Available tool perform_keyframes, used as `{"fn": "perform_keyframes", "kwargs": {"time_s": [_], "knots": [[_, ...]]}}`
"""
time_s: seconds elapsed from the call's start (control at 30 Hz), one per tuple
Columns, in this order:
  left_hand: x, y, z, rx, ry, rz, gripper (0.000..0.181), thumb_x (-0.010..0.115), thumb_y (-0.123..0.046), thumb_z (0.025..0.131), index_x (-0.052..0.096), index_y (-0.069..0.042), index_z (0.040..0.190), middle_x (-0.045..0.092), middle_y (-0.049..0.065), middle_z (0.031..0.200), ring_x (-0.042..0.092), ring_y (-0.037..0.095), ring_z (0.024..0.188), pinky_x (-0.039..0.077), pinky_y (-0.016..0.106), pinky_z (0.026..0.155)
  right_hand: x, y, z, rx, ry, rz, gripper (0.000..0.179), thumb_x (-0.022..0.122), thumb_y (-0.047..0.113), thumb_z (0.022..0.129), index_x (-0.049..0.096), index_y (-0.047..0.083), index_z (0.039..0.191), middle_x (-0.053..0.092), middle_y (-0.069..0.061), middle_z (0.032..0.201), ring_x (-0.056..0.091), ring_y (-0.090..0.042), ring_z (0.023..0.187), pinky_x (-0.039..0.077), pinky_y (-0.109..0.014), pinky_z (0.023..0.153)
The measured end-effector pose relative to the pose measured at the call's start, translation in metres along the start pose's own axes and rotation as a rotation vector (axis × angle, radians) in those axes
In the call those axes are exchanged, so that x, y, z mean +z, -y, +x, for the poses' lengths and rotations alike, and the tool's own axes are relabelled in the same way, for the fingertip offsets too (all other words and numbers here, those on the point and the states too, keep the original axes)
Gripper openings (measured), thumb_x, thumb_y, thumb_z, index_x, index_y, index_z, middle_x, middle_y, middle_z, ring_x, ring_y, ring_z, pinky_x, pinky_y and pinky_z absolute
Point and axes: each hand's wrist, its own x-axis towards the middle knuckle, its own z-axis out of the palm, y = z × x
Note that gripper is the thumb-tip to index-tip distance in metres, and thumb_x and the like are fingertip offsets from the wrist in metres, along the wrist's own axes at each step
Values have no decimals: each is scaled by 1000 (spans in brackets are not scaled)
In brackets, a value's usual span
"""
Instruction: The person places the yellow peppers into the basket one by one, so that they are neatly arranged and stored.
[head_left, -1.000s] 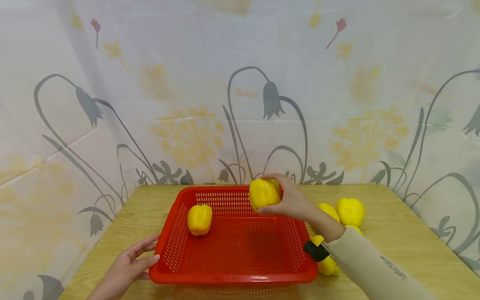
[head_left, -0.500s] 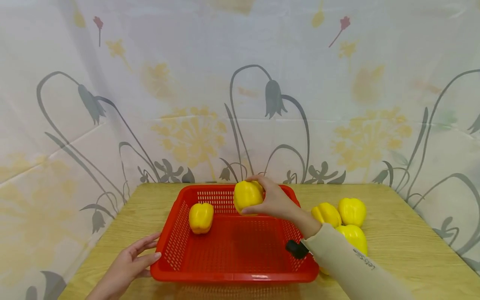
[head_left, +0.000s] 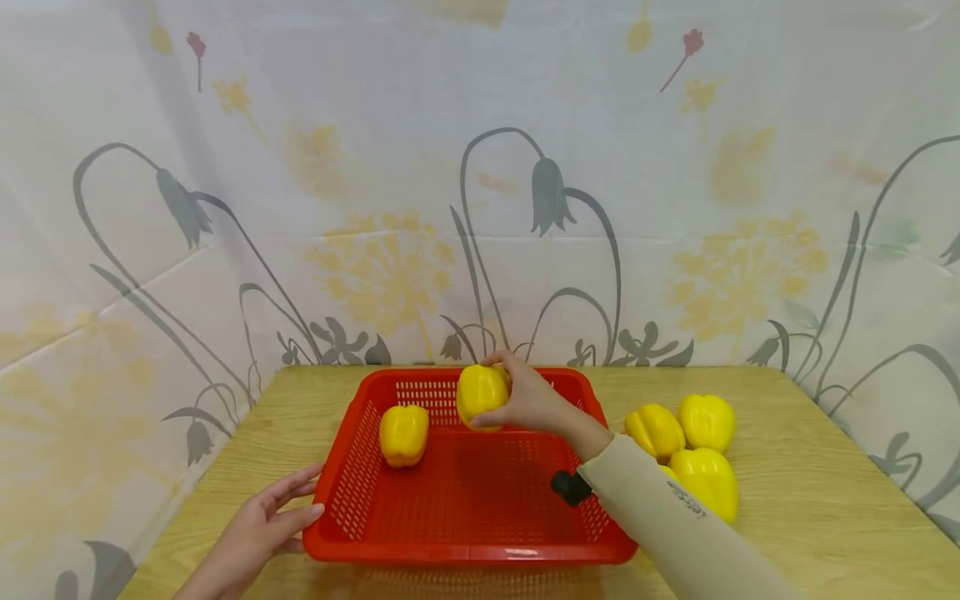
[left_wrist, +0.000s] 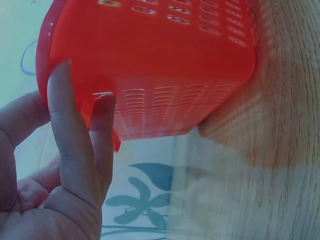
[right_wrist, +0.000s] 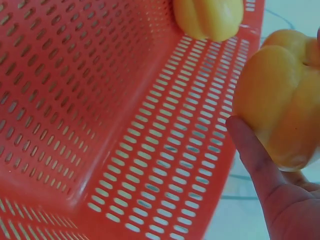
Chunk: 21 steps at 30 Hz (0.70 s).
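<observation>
In the head view my right hand (head_left: pixel 528 400) holds a yellow bell pepper (head_left: pixel 480 395) between thumb and fingers, above the far wall of a red plastic basket (head_left: pixel 468 553). The right wrist view has this bell pepper (right_wrist: pixel 280 95) near the rim, clear of the basket floor. Another yellow bell pepper (head_left: pixel 404 435) lies inside the basket at its left. My left hand (head_left: pixel 258 529) is at the basket's left front rim, thumb on the rim and fingers against the outside. Those fingers touch the basket wall (left_wrist: pixel 165 60) in the left wrist view.
Several more yellow bell peppers (head_left: pixel 707 423) sit on the wooden table (head_left: pixel 795 500) right of the basket, partly hidden by my right sleeve (head_left: pixel 667 508). A flower-patterned cloth (head_left: pixel 480 208) hangs behind the table.
My right hand has carried the bell pepper leftward, over the basket's far side, and slightly down. The left hand keeps its place on the rim.
</observation>
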Motion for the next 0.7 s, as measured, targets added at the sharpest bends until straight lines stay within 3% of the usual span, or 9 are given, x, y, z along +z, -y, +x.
{"fn": "perform_keyframes", "kwargs": {"time_s": [0.3,0.53,0.7], "knots": [[-3,1,0,24,21,-26,68,56,-15,94,18,7,145,43,21,130,63,29,93,54,45,74,19,-4,14,47,7,-16,76,86,27,65,43,11,125,50,-6,112,52,-23,91,50,-34,75],[-3,0,0,36,26,-30,67,56,-14,94,17,7,145,43,20,129,63,29,92,54,44,74,36,-7,22,56,86,-131,74,86,30,64,44,11,122,50,-6,110,50,-22,91,48,-33,75],[-3,1,0,34,27,-29,67,57,-14,94,18,7,145,43,19,129,63,29,92,54,44,74,47,-16,22,74,130,-141,72,87,24,64,43,9,120,49,-8,107,49,-22,91,48,-34,75]]}}
